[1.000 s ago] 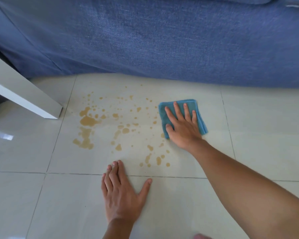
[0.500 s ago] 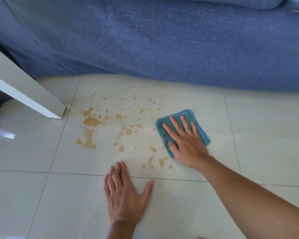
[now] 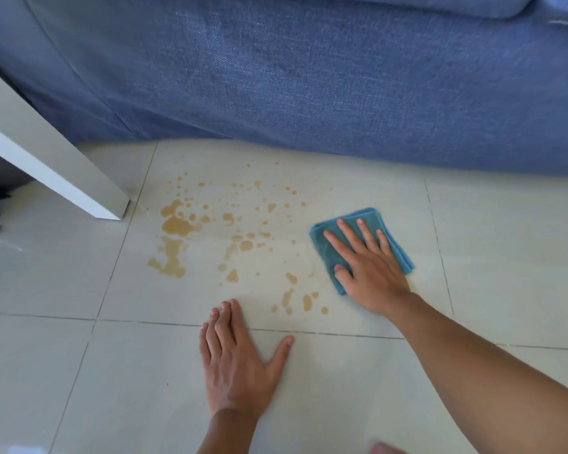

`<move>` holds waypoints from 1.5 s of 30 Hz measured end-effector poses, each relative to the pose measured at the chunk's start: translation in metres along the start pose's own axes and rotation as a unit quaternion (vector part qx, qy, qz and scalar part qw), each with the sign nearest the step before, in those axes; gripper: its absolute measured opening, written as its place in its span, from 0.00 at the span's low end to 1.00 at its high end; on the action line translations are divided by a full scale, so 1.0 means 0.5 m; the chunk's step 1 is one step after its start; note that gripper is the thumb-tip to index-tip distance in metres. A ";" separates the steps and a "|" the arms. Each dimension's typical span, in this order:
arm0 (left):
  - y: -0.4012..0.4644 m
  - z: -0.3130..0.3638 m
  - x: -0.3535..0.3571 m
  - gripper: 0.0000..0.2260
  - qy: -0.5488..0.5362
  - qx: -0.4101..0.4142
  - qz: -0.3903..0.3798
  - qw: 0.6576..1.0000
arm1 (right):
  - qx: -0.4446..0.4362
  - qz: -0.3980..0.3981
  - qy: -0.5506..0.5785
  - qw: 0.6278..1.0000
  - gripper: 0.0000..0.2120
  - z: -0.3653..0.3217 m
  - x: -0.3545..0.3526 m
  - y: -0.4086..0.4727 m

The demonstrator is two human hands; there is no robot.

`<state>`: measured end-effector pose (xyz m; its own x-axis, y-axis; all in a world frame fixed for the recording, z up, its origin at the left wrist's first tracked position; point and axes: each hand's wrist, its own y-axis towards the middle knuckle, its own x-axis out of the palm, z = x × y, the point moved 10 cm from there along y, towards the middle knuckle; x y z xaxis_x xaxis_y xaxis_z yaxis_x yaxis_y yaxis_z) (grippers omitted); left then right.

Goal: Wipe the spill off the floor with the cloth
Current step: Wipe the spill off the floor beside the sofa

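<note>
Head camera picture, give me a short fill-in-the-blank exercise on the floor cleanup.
1. The right hand presses a folded ____ cloth flat on the floor tile.
2. The left hand lies ____ on the floor, holding nothing.
3. The brown spill lies to the ____ of the cloth.

Missing words: blue; flat; left

Both forearms are showing bare, with no sleeve reaching into view. The left hand (image 3: 235, 365) and the right hand (image 3: 371, 273) are wearing no gloves, rings, watch or bracelet, and the fingernails are showing short and unpainted.
</note>
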<state>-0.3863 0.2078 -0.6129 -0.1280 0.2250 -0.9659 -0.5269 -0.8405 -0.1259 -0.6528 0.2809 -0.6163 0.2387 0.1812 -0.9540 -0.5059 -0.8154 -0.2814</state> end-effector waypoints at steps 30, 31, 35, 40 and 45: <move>0.032 -0.095 -0.020 0.57 0.024 0.029 -0.008 0.999 | -0.024 -0.003 0.019 1.000 0.32 -0.094 0.039 -0.072; 0.033 -0.093 -0.020 0.57 0.023 0.028 -0.008 0.999 | -0.073 -0.012 0.004 0.997 0.31 -0.099 0.044 -0.094; 0.036 -0.092 -0.018 0.57 0.024 0.025 -0.018 0.999 | -0.040 -0.025 -0.016 0.999 0.32 -0.041 0.031 -0.077; 0.035 -0.092 -0.021 0.58 0.014 0.030 -0.033 0.999 | -0.009 -0.008 0.009 1.000 0.33 -0.125 0.031 -0.033; 0.033 -0.108 -0.032 0.58 0.010 0.048 -0.045 0.998 | -0.156 -0.021 -0.022 0.987 0.33 -0.126 0.043 -0.101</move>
<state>-0.3475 0.1635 -0.6116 -0.0608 0.2871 -0.9560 -0.6138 -0.7660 -0.1910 -0.5699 0.2911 -0.6161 0.2152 0.2366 -0.9475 -0.2149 -0.9349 -0.2823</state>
